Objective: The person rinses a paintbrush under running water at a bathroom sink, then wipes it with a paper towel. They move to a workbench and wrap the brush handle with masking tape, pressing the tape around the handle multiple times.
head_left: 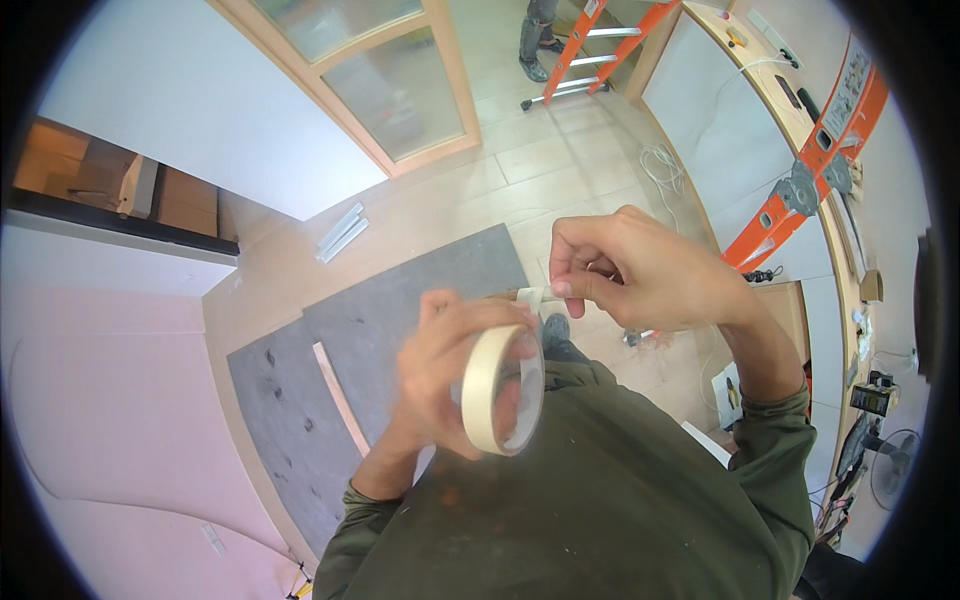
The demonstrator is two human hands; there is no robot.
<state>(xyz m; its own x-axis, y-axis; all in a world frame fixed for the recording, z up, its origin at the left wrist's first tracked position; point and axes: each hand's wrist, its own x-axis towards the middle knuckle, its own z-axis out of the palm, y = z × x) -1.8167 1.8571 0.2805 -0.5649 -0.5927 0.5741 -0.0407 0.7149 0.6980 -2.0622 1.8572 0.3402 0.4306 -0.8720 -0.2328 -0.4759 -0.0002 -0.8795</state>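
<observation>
Gripped upright in the left hand point(440, 375), a cream-coloured ring-shaped roll of paper masking tape point(500, 390) sits with the fingers curled round its far rim and through its core, the thumb pressing the near side, so the hold is firm and closed about the roll. From the head camera, the right hand point(640, 275) is just beyond and to the right of it, thumb and forefinger pinched shut on the short free end of tape point(535, 296) that runs from the top of the roll; only a little strip shows between the two hands, which are near each other but not touching. Both are held in front of the chest above the person's dark olive long-sleeved work shirt point(600, 500) (speckled with pale dust). Below them on the floor lies a grey rectangular sheet of board point(400, 290) with a thin pale wooden strip point(340, 395) across it, and farther off stands an orange folding ladder point(600, 45), with another person's legs just left of it. By my reading, the step in hand is starting a length off the roll. The next move calls for the hands to draw apart steadily, the left letting the roll turn while the right keeps its pinch.
</observation>
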